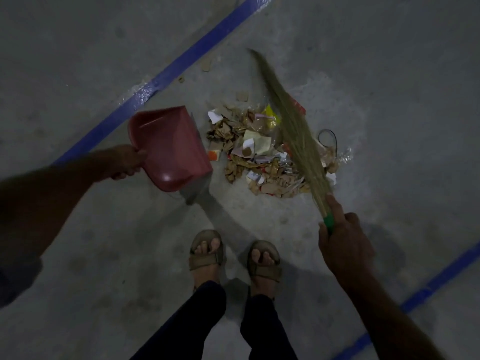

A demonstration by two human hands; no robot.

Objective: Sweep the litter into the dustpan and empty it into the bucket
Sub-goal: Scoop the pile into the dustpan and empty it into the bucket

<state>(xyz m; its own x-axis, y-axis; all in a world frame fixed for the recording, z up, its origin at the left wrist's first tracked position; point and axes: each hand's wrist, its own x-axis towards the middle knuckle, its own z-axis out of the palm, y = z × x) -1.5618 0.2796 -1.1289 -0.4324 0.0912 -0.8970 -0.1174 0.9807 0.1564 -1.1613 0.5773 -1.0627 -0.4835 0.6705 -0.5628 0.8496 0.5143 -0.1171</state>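
A pile of litter (262, 152), torn paper, brown scraps and yellow plastic, lies on the grey concrete floor. My left hand (127, 162) grips the handle of a red dustpan (168, 149), which is tilted just left of the pile with its mouth toward it. My right hand (342, 242) grips the green handle end of a grass broom (291, 126). Its bristles lie across the right side of the pile, reaching away from me. The dustpan looks empty. No bucket is in view.
A blue tape line (166, 74) runs diagonally across the floor behind the dustpan; another blue line (426, 292) crosses the lower right. A few loose scraps (206, 64) lie near the far tape. A black loop of wire (327, 137) lies right of the pile. My sandalled feet (233, 258) stand below it.
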